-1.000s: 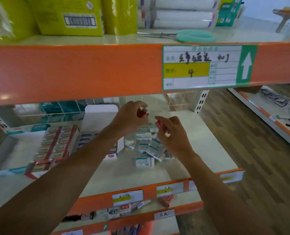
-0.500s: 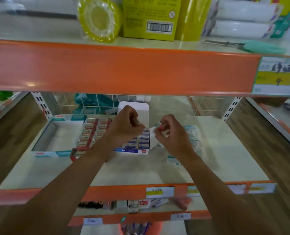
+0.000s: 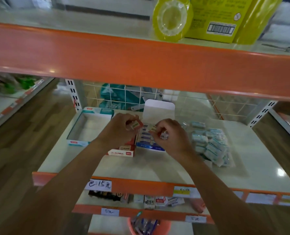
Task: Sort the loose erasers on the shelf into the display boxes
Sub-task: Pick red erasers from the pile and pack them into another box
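Note:
My left hand [image 3: 119, 128] pinches a small red-sleeved eraser [image 3: 135, 125] above the red display box [image 3: 121, 152]. My right hand [image 3: 169, 133] pinches another small eraser [image 3: 153, 128] over the blue display box [image 3: 149, 146], whose white lid [image 3: 159, 110] stands up behind. A pile of loose teal-wrapped erasers [image 3: 210, 145] lies on the shelf right of my right hand. An empty teal display box [image 3: 90, 127] stands at the left.
The orange shelf beam [image 3: 140, 61] overhead hangs close above my hands. A wire grid [image 3: 157, 97] backs the shelf. Yellow packs [image 3: 213, 17] sit on the upper shelf. Boxed goods [image 3: 151, 200] line the lower shelf, and an orange tub [image 3: 147, 225] stands below.
The view has swung left, so the boxes now sit at centre. Both hands have stayed close together, each still pinching an eraser, and have lowered slightly toward the boxes.

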Tool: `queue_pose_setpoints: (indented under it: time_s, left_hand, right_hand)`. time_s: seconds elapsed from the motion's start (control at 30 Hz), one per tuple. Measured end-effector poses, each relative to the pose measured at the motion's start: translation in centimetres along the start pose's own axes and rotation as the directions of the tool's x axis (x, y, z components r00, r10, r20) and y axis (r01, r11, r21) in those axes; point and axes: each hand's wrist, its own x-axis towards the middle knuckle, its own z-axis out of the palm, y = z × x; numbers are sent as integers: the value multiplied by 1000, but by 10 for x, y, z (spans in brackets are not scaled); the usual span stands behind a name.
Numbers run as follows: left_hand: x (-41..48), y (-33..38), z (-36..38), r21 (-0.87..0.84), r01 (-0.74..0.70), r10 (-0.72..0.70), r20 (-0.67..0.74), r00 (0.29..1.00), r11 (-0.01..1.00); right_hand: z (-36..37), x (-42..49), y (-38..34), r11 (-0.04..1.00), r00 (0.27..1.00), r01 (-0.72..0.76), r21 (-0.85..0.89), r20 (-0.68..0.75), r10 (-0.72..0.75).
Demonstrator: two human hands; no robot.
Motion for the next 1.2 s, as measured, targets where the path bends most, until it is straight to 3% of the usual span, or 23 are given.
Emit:
queue_pose_setpoints:
  time_s: [0.2, 0.57, 0.73, 0.97, 1.2]
  left_hand:
    - [-12, -21, -20, 111, 43, -48, 40, 998, 993]
    - [-29, -41, -37, 199, -13, -28, 201, 979, 980]
    - [-30, -44, -40, 271, -60, -3, 226, 974, 961]
    - [-28, -51, -40, 305, -114, 33, 257, 966, 945]
    - [-33, -56, -39, 328, -91, 14, 229, 973, 940]
  right_hand:
    - [17, 4, -27, 997, 998, -33, 77, 58, 29]
    - [35, 1, -58, 992, 976, -82, 98, 209, 60]
    - [41, 1, -58, 997, 940, -36, 69, 340, 10]
    - [36, 5, -57, 1000, 916, 28, -10, 400, -22]
    - [38, 11, -60, 989, 865, 47, -143, 500, 31]
